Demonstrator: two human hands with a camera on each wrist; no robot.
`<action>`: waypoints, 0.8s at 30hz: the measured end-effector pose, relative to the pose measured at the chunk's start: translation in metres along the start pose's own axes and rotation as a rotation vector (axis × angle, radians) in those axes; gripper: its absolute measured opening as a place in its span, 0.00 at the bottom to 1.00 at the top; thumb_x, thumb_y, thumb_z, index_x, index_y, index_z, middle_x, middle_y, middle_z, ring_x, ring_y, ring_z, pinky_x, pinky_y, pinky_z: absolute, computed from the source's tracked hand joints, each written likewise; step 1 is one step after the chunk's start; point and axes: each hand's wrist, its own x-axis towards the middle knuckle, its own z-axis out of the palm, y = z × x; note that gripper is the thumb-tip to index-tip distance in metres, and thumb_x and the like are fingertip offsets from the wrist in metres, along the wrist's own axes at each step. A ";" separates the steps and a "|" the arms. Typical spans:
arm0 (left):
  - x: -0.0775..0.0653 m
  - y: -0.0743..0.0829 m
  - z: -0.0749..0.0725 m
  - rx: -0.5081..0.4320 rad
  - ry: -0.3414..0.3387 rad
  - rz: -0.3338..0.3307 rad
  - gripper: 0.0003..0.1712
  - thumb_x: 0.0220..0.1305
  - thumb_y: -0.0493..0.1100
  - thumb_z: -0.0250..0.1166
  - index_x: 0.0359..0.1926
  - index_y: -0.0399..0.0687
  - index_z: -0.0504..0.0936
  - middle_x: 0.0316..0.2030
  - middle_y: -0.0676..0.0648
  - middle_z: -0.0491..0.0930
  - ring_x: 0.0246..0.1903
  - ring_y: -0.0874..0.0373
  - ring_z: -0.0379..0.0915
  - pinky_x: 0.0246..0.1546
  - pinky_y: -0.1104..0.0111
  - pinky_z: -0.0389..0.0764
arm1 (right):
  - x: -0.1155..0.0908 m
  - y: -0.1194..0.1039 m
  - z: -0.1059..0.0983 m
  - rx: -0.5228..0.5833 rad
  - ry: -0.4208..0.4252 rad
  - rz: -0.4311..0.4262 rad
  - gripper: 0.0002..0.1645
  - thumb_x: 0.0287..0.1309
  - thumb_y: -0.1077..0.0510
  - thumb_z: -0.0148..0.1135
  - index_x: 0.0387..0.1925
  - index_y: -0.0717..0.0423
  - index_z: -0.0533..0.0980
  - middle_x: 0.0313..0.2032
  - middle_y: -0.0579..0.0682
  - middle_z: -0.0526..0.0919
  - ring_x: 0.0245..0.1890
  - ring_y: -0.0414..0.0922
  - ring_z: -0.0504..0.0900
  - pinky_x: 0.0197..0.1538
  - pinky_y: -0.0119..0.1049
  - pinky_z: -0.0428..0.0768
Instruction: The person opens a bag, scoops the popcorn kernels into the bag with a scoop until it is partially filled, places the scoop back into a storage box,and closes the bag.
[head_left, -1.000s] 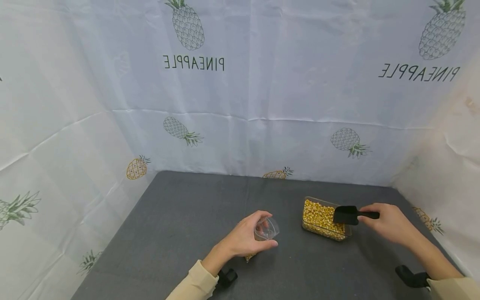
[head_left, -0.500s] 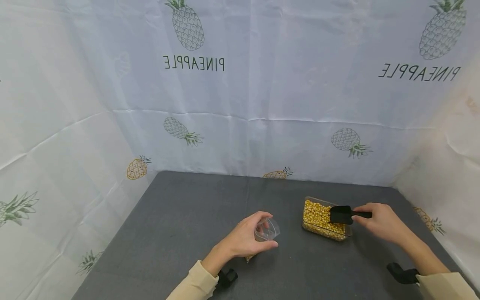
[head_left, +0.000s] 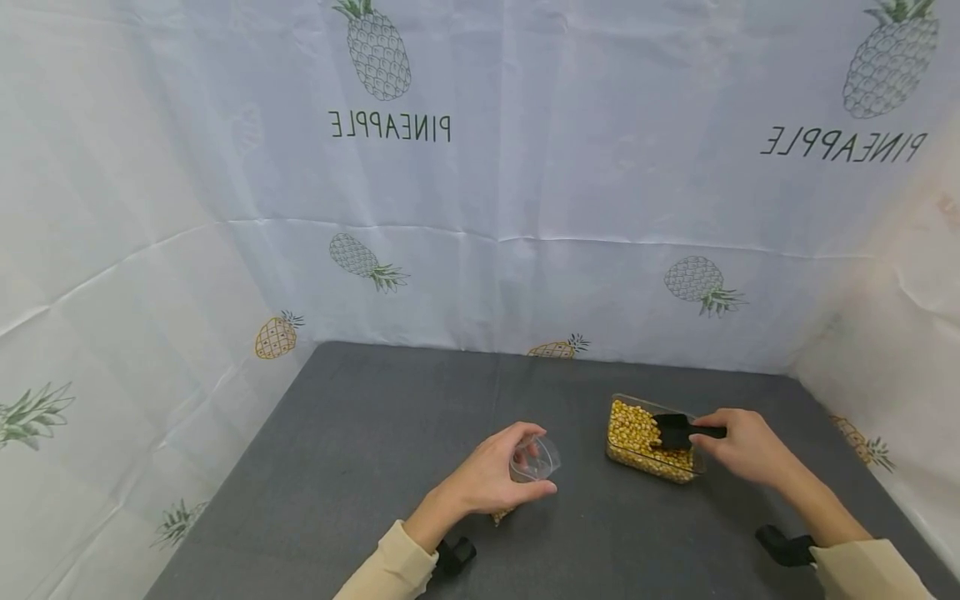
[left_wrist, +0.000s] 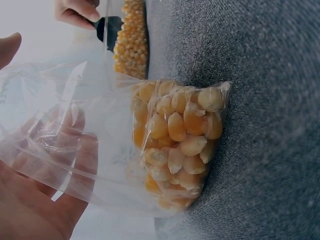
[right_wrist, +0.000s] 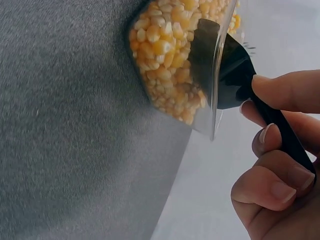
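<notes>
My left hand (head_left: pixel 487 475) holds a clear plastic bag (left_wrist: pixel 115 145) by its top, thumb and fingers spread around the open mouth. Corn kernels (left_wrist: pixel 177 132) fill the bag's lower end, which sits at the grey tabletop in the left wrist view. My right hand (head_left: pixel 753 446) grips the handle of a small black scoop (head_left: pixel 675 432). The scoop's blade dips among yellow kernels (head_left: pixel 633 427) in a clear rectangular container (right_wrist: pixel 204 121), and kernels cover part of its front edge. The right wrist view shows thumb and fingers curled round the handle (right_wrist: pixel 282 135).
Both hands work over a dark grey table (head_left: pixel 390 417). White curtains (head_left: pixel 480 183) printed with pineapples stand behind it and at both sides. Black wrist mounts (head_left: pixel 453 554) stick out beneath the forearms. The container stands to the right of the bag.
My right hand has moved left, pushing the scoop from the container's right side deeper into the kernels. The left hand and the bag have stayed in place.
</notes>
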 end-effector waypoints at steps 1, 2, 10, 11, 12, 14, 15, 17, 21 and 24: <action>0.000 0.000 0.000 0.000 0.001 0.001 0.37 0.64 0.58 0.70 0.69 0.51 0.69 0.47 0.53 0.77 0.38 0.69 0.72 0.40 0.73 0.79 | 0.000 -0.001 0.001 0.004 -0.002 0.000 0.19 0.64 0.58 0.67 0.48 0.71 0.83 0.46 0.69 0.83 0.43 0.64 0.82 0.38 0.56 0.81; 0.000 0.000 0.000 0.001 0.001 0.002 0.37 0.64 0.58 0.70 0.69 0.51 0.69 0.47 0.53 0.77 0.38 0.69 0.72 0.40 0.73 0.79 | 0.001 -0.001 0.001 0.007 -0.004 0.001 0.19 0.64 0.58 0.67 0.48 0.71 0.83 0.46 0.69 0.83 0.42 0.64 0.82 0.38 0.56 0.80; 0.001 -0.002 0.000 0.006 -0.002 0.000 0.37 0.64 0.58 0.69 0.69 0.51 0.69 0.48 0.51 0.78 0.38 0.69 0.73 0.40 0.73 0.79 | 0.002 0.002 0.010 0.033 0.020 0.018 0.20 0.65 0.56 0.67 0.50 0.69 0.83 0.48 0.70 0.82 0.40 0.63 0.82 0.38 0.55 0.79; 0.001 -0.002 0.000 0.008 -0.002 0.001 0.37 0.65 0.58 0.69 0.69 0.51 0.69 0.48 0.50 0.78 0.38 0.69 0.73 0.40 0.73 0.79 | 0.002 0.002 0.011 0.045 0.020 0.021 0.20 0.65 0.56 0.67 0.50 0.69 0.83 0.48 0.70 0.82 0.37 0.60 0.82 0.36 0.53 0.79; 0.001 -0.002 0.000 0.011 -0.002 0.002 0.37 0.65 0.59 0.69 0.69 0.51 0.69 0.48 0.49 0.78 0.38 0.69 0.73 0.40 0.73 0.79 | 0.002 0.003 0.012 0.052 0.022 0.020 0.21 0.65 0.55 0.67 0.50 0.69 0.83 0.49 0.70 0.82 0.37 0.59 0.82 0.36 0.51 0.78; 0.001 -0.002 0.000 0.016 -0.002 0.006 0.37 0.65 0.59 0.69 0.69 0.51 0.69 0.48 0.49 0.78 0.38 0.69 0.73 0.40 0.73 0.79 | 0.002 0.005 0.014 0.071 0.019 0.026 0.22 0.66 0.54 0.67 0.51 0.69 0.83 0.50 0.71 0.82 0.38 0.59 0.82 0.35 0.48 0.77; 0.001 -0.003 0.000 0.018 -0.002 0.008 0.37 0.65 0.59 0.69 0.69 0.50 0.69 0.48 0.49 0.78 0.38 0.69 0.73 0.40 0.73 0.79 | 0.002 0.005 0.015 0.081 0.015 0.033 0.22 0.66 0.53 0.66 0.52 0.68 0.82 0.50 0.71 0.82 0.38 0.60 0.82 0.35 0.47 0.75; 0.001 -0.003 0.001 0.021 -0.001 0.010 0.37 0.65 0.59 0.69 0.69 0.50 0.69 0.48 0.50 0.78 0.38 0.69 0.73 0.40 0.73 0.79 | 0.003 0.007 0.017 0.088 0.012 0.038 0.22 0.67 0.52 0.66 0.52 0.68 0.83 0.51 0.71 0.82 0.44 0.65 0.81 0.37 0.51 0.77; 0.001 -0.003 0.002 0.026 0.002 0.011 0.37 0.65 0.59 0.69 0.69 0.50 0.69 0.47 0.51 0.78 0.37 0.69 0.73 0.40 0.73 0.78 | 0.003 0.008 0.019 0.098 0.014 0.053 0.22 0.67 0.52 0.66 0.52 0.67 0.83 0.52 0.72 0.81 0.54 0.72 0.76 0.45 0.63 0.78; 0.001 -0.002 0.002 0.029 0.004 0.011 0.37 0.65 0.59 0.69 0.69 0.50 0.69 0.47 0.51 0.78 0.37 0.69 0.73 0.39 0.73 0.78 | 0.002 0.008 0.022 0.109 0.020 0.065 0.23 0.68 0.51 0.66 0.52 0.67 0.83 0.53 0.73 0.80 0.56 0.75 0.73 0.48 0.66 0.76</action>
